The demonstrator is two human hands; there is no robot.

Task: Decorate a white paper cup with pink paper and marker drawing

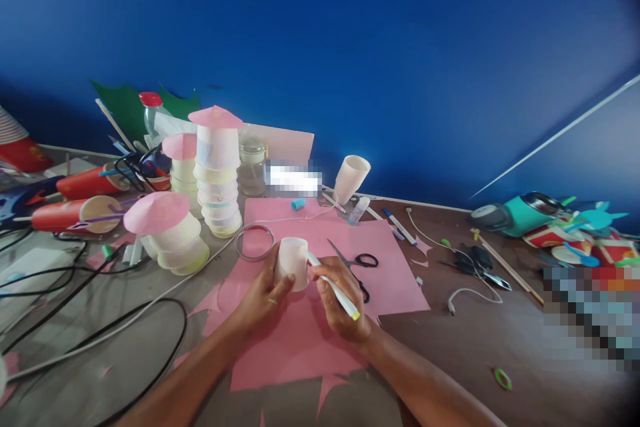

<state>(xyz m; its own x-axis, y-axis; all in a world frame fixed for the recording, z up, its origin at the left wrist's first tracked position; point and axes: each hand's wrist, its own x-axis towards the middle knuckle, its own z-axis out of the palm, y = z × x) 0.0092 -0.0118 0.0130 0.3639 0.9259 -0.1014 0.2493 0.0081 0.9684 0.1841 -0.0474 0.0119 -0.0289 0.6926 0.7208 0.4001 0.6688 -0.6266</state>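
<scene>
My left hand (261,297) grips a small white paper cup (293,260), held upside down over the pink paper sheet (290,340). My right hand (340,303) holds a white marker (334,287) with a yellow-green end, its tip touching the cup's right side. Black-handled scissors (357,260) lie on the pink paper just right of my hands. A clear tape ring (255,242) lies to the left of the cup.
Stacks of white cups topped with pink paper cones (216,173) stand at the back left, beside red cups (80,213) and black cables (100,293). A stack of white cups (351,178), pens and a glue stick lie behind. Teal objects and tools (525,213) crowd the right.
</scene>
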